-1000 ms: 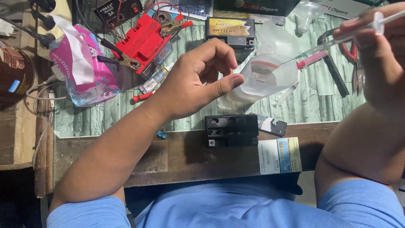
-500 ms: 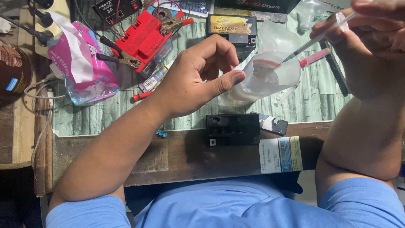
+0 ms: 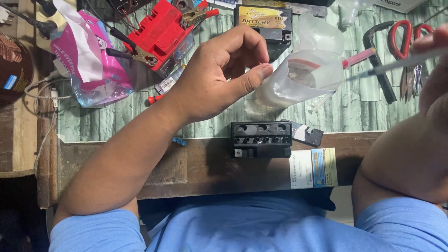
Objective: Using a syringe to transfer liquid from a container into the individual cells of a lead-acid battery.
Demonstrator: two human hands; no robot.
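My left hand (image 3: 219, 79) grips a translucent plastic container (image 3: 305, 77) between thumb and fingers and holds it tilted above the bench, mouth toward the right. At the right edge, my right hand (image 3: 431, 56) pinches a thin clear syringe (image 3: 401, 59) whose tip points into the container's mouth. Just below the container, a small black battery (image 3: 261, 139) with a row of open cell holes rests at the bench edge. Neither hand touches it.
A red battery (image 3: 161, 32) with clamps on it, a black battery with a yellow label (image 3: 263, 21) and a pink tissue pack (image 3: 91, 65) lie at the back. Red-handled scissors (image 3: 406, 35) and a black tool (image 3: 378, 60) lie at the right. A white-and-blue box (image 3: 312, 168) sits beside the black battery.
My right hand and the syringe have drifted slightly toward the right edge of view. My left hand keeps the tilted container in about the same place.
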